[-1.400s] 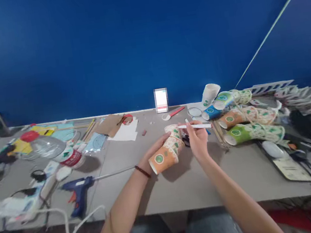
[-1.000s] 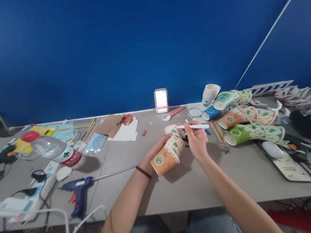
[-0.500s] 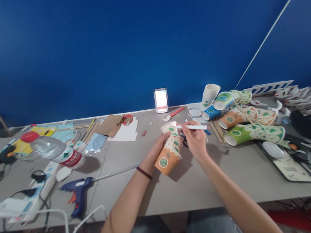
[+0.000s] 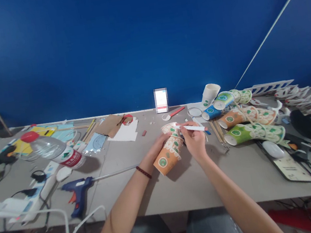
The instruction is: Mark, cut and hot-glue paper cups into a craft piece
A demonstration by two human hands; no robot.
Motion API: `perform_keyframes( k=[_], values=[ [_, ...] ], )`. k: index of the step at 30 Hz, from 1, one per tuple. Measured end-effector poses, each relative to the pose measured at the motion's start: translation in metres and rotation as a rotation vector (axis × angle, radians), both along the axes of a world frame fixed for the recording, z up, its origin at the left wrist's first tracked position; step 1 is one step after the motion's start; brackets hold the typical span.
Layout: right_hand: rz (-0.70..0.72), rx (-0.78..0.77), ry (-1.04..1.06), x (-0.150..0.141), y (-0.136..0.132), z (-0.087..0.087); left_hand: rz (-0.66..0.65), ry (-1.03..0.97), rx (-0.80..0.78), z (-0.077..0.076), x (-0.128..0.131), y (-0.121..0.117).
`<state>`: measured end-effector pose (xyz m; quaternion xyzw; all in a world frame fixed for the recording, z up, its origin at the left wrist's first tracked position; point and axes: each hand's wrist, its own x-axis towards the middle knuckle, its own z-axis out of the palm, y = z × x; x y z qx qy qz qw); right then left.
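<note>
My left hand (image 4: 161, 142) is closed around a stack of paper cups (image 4: 170, 153), white with green leaf prints above and orange at the lower end. The stack lies tilted, its open rim pointing away from me. Between the fingers of my right hand (image 4: 193, 138) is a white marker (image 4: 193, 127) with a reddish end. The marker's left tip reaches the side of the cups near the rim; whether it touches is too small to tell. Part of my left hand's fingers are hidden behind the cups.
Left are a blue glue gun (image 4: 81, 192), a water bottle (image 4: 59, 151), a power strip (image 4: 35, 191) and white paper (image 4: 124, 132). More cup stacks (image 4: 237, 134), wooden sticks (image 4: 217, 131) and a computer mouse (image 4: 273, 150) lie right. A lit phone (image 4: 161, 101) stands against the blue wall.
The marker has shifted slightly left and down along the cups, its right end now lower. The cup stack has moved very little in my left hand.
</note>
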<state>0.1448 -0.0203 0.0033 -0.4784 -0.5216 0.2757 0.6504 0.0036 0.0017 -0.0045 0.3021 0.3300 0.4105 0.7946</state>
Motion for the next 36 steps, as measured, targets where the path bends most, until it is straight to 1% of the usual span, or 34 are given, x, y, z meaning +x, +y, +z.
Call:
perform_keyframes(
  k=[6,14,21,30,36],
  values=[
    [0.000,0.001,-0.019,0.0010,0.0010,-0.0022,0.003,-0.002,-0.012,0.0044,0.0003,-0.0032],
    [-0.034,-0.005,-0.056,0.0018,0.0007,-0.0018,0.002,0.035,0.006,0.0035,0.0008,-0.0008],
    [-0.063,0.014,-0.097,0.0032,0.0031,-0.0046,0.008,0.017,-0.038,0.0044,0.0013,-0.0019],
    [-0.047,-0.007,-0.061,0.0021,0.0035,-0.0070,0.008,0.040,-0.056,0.0042,-0.0002,-0.0017],
    [-0.080,0.004,-0.094,0.0031,0.0031,-0.0052,-0.007,0.030,-0.065,0.0052,-0.0005,-0.0025]
  ],
)
